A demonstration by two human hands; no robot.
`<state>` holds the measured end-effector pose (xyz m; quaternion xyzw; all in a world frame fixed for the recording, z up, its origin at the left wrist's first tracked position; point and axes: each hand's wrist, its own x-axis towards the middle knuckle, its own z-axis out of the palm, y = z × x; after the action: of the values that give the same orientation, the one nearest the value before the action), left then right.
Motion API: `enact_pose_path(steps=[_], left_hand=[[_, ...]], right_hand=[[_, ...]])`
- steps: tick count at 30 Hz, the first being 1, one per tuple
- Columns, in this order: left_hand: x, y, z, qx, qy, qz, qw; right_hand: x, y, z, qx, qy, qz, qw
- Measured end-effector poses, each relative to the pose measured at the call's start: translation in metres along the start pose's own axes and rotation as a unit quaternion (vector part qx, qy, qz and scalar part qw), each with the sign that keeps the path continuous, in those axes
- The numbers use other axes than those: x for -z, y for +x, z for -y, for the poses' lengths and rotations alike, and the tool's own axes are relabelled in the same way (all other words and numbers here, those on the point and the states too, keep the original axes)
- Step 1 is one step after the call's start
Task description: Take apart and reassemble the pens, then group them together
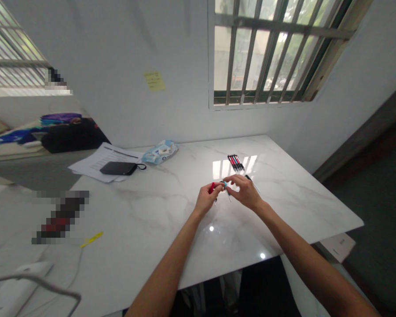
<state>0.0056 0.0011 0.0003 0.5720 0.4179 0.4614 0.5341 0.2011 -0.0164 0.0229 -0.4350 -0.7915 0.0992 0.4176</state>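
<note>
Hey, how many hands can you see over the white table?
2. The left hand holds a red piece; the right hand is just to its right, its fingers at a light-blue piece. No other hands show over the table.

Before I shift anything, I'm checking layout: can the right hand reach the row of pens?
Probably yes: the row of pens lies beyond the right hand, nothing visible between, though that hand seems busy with a small blue part.

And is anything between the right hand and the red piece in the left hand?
Yes: the fingertips of the left hand and a small blue piece show between the right hand and the red piece.
</note>
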Motion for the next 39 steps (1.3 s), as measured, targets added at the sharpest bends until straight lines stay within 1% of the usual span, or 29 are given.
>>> enact_pose_path(steps=[3,6,8,10,15,18,21,23,29,34,39], left_hand=[[0.002,0.001,-0.005,-0.001,-0.009,-0.013,1.0],[0.005,0.002,-0.006,-0.003,-0.006,-0.022,1.0],[0.006,0.003,-0.005,-0.003,0.0,-0.023,1.0],[0.006,0.003,-0.004,-0.002,0.005,-0.022,1.0],[0.007,0.003,-0.001,-0.006,0.003,-0.029,1.0],[0.007,0.004,0.0,-0.014,-0.04,-0.036,0.998],[0.008,0.006,-0.002,-0.008,-0.087,-0.039,0.995],[0.008,0.006,-0.004,-0.003,-0.097,-0.041,0.994],[0.009,0.007,-0.006,0.007,-0.105,-0.051,0.993],[0.008,0.007,-0.004,0.007,-0.102,-0.042,0.994],[0.008,0.007,-0.002,0.002,-0.105,-0.038,0.994]], right_hand=[[0.009,-0.002,-0.038,-0.045,-0.076,-0.014,0.996],[0.019,-0.007,-0.078,-0.081,-0.132,0.021,0.988],[0.024,-0.011,-0.097,-0.094,-0.153,0.048,0.983],[0.028,-0.017,-0.107,-0.101,-0.165,0.053,0.98],[0.033,-0.033,-0.111,-0.103,-0.17,0.007,0.98],[0.032,-0.037,-0.109,-0.116,-0.169,-0.003,0.979],[0.028,-0.035,-0.107,-0.118,-0.173,-0.003,0.978],[0.026,-0.033,-0.107,-0.117,-0.18,-0.005,0.977],[0.02,-0.026,-0.113,-0.135,-0.201,-0.011,0.97],[0.015,-0.023,-0.115,-0.148,-0.205,-0.031,0.967],[0.016,-0.021,-0.114,-0.127,-0.214,-0.031,0.968]])
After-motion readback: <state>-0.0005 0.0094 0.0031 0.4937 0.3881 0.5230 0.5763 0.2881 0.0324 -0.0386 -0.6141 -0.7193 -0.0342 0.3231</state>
